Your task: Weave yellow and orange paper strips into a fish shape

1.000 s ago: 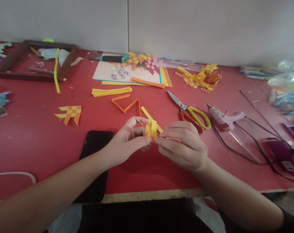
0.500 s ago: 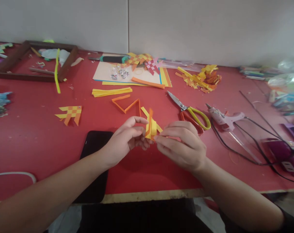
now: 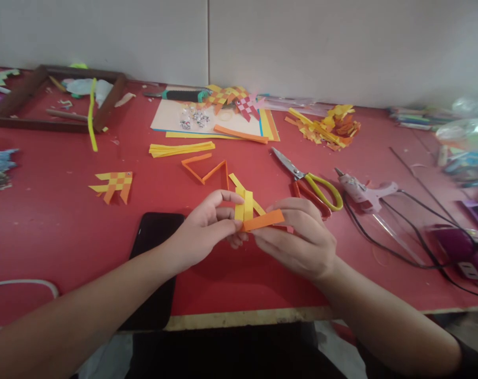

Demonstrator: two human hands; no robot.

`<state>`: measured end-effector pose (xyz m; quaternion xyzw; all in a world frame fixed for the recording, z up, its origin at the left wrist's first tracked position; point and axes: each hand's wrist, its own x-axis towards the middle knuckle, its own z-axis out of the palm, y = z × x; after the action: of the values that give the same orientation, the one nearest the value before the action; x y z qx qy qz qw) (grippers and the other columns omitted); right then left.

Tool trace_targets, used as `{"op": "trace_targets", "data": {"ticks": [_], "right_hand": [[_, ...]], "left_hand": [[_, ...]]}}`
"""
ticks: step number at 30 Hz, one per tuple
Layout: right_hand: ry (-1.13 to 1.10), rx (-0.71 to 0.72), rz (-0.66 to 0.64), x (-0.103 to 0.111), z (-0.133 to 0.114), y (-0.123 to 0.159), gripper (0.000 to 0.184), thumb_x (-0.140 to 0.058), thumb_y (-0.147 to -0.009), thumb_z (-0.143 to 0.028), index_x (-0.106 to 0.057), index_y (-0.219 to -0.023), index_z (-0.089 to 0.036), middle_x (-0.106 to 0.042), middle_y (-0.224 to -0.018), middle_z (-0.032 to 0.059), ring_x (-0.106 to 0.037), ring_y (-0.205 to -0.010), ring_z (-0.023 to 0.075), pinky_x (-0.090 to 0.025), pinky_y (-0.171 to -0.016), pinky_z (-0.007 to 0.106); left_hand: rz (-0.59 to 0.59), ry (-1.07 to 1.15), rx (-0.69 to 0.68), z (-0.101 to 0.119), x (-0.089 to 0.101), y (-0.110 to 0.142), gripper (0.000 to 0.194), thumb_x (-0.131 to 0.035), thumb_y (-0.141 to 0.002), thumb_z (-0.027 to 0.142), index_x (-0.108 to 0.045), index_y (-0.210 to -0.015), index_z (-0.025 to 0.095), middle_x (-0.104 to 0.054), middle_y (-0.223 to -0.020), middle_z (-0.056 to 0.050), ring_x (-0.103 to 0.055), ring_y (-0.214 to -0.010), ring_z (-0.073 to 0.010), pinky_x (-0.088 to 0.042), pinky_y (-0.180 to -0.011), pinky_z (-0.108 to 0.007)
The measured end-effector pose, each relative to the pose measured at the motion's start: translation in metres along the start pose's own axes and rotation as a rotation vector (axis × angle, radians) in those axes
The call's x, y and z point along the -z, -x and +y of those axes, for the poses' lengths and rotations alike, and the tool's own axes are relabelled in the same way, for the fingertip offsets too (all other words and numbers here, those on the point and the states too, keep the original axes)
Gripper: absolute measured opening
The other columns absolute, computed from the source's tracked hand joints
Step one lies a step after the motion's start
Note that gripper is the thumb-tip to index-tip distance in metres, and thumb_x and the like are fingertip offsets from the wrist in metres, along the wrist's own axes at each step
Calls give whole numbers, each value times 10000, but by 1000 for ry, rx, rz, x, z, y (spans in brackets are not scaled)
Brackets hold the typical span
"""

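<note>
Both of my hands meet over the middle of the red table (image 3: 49, 226). My left hand (image 3: 207, 229) pinches a small bundle of folded yellow paper strips (image 3: 245, 206) between thumb and fingers. An orange paper strip (image 3: 262, 220) lies flat across the yellow ones and over the fingers of my right hand (image 3: 298, 239), which is curled and grips the same piece from the right. A bent orange strip (image 3: 207, 171) lies on the table just beyond my hands.
A black phone (image 3: 154, 247) lies under my left forearm. Scissors (image 3: 308, 181) and a glue gun (image 3: 363, 190) with cables sit to the right. A woven paper fish (image 3: 115, 184), yellow strips (image 3: 181, 149), paper sheets, scrap pile (image 3: 328, 126) and a wooden frame (image 3: 37, 100) lie farther back.
The orange strip stood upright between my hands half a second ago; it now lies folded flat to the right across the yellow strips. My hands stayed in place.
</note>
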<state>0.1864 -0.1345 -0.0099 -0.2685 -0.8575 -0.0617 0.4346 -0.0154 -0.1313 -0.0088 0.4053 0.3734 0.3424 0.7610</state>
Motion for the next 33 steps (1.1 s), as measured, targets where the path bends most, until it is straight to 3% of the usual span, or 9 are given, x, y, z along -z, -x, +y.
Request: {"op": "trace_targets", "data": {"ticks": [20, 24, 27, 31, 33], "right_hand": [[7, 13, -9, 1, -1, -3, 117, -721, -797, -92, -694, -808, -205, -633, -789, 31, -616, -841, 188, -582, -687, 324], [-5, -2, -12, -2, -2, -3, 198, -717, -755, -40, -673, -842, -212, -661, -778, 22, -629, -785, 178, -585, -707, 336], [-162, -186, -33, -3, -6, -4, 208, -673, -747, -24, -641, -846, -203, -668, -779, 24, -639, -740, 162, -574, -689, 326], [-603, -756, -85, -3, -9, -4, 83, -645, -788, -122, -613, -781, -199, -637, -716, -9, -610, -631, 106, -519, -581, 243], [-815, -991, -106, -4, -7, -3, 90, -689, -775, -189, -607, -738, -189, -618, -672, -27, -571, -576, 83, -489, -548, 218]], "left_hand": [[-25, -22, -35, 0, -1, 0, 278, -631, -846, 158, -475, -1071, 205, -653, -699, 44, -619, -614, -91, -502, -617, -222], [-36, 16, -20, -1, 2, 1, 200, -551, -900, 283, -493, -1081, 220, -624, -692, 33, -620, -608, -124, -493, -577, -244], [20, -94, -93, -2, 4, 4, 172, -497, -934, 341, -529, -1061, 231, -550, -667, 45, -543, -558, -110, -434, -514, -227], [175, -440, -349, -2, 2, 9, 100, -580, -902, 279, -598, -985, 226, -514, -756, 35, -485, -640, -98, -411, -577, -221], [176, -528, -381, -2, 1, 9, 101, -605, -886, 276, -611, -965, 213, -558, -843, 8, -517, -707, -115, -432, -616, -235]]}}
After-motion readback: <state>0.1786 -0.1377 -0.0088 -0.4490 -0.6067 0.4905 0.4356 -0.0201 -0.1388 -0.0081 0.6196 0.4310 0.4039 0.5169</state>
